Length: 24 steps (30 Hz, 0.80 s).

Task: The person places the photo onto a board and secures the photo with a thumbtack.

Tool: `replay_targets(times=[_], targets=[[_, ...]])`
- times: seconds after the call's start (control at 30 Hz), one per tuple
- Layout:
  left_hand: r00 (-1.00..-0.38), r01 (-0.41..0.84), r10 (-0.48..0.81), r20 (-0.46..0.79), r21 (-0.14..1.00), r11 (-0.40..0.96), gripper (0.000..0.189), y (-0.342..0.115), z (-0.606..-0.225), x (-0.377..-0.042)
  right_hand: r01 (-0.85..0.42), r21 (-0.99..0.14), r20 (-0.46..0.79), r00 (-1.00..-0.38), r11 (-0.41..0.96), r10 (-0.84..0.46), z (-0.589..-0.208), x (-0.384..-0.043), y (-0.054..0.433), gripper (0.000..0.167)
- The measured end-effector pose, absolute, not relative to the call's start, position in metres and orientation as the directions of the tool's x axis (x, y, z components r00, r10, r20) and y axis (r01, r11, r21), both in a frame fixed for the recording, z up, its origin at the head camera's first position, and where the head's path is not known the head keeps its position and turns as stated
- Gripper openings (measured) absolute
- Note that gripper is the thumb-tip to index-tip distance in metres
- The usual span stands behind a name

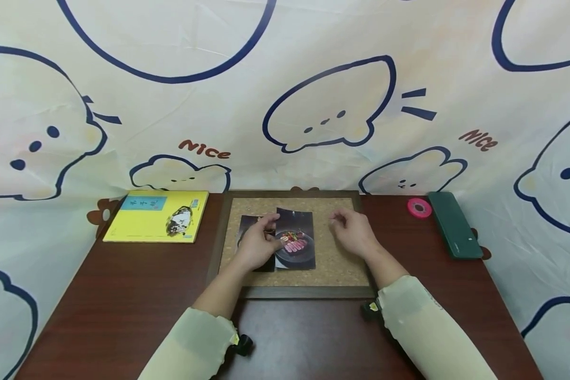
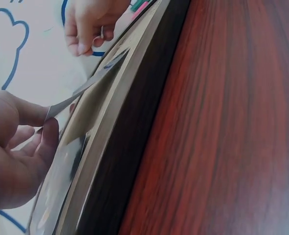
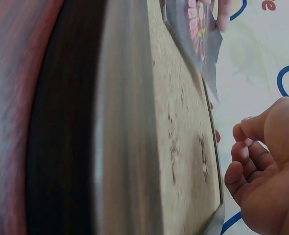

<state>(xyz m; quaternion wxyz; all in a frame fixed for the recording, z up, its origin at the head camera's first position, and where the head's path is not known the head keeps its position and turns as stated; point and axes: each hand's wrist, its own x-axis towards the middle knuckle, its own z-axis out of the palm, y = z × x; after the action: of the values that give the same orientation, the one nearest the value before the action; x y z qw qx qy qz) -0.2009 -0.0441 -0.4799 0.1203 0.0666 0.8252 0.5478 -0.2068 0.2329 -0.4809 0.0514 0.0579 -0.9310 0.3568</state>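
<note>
My left hand (image 1: 255, 245) pinches the left edge of a photo print (image 1: 304, 250) between thumb and fingers. The print shows pink sliced food on a dark plate. In the left wrist view the print slants up from the cork board (image 2: 95, 107), its near edge raised. A second dark photo print (image 1: 265, 264) lies on the board, partly hidden under my left hand. Over the board's right part is my right hand (image 1: 353, 232), its fingers curled and thumb tip against the index finger; nothing shows plainly between them in the right wrist view.
The cork board has a brown wooden frame (image 1: 309, 292) and lies on a dark red wooden table (image 1: 161, 295). A yellow book (image 1: 147, 224) is at the left. To the right are a pink ring-shaped roll (image 1: 419, 208) and a dark green box (image 1: 456, 227). A patterned cloth (image 1: 247, 116) hangs behind.
</note>
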Motion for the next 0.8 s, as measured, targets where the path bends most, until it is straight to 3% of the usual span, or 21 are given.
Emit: replay_targets(times=[0.5,0.8], targets=[[-0.966,0.139,0.256,-0.027,0.784,0.606,0.069,-0.021,-0.488,-0.206,-0.149,-0.680,0.085,-0.989,0.718,-0.125,-0.478,-0.225,0.205,0.009],[-0.970,0.182,0.242,0.014,0.701,0.690,0.065,-0.012,-0.495,-0.205,-0.116,-0.582,0.004,-0.990,0.805,-0.139,-0.478,-0.237,0.194,0.011]])
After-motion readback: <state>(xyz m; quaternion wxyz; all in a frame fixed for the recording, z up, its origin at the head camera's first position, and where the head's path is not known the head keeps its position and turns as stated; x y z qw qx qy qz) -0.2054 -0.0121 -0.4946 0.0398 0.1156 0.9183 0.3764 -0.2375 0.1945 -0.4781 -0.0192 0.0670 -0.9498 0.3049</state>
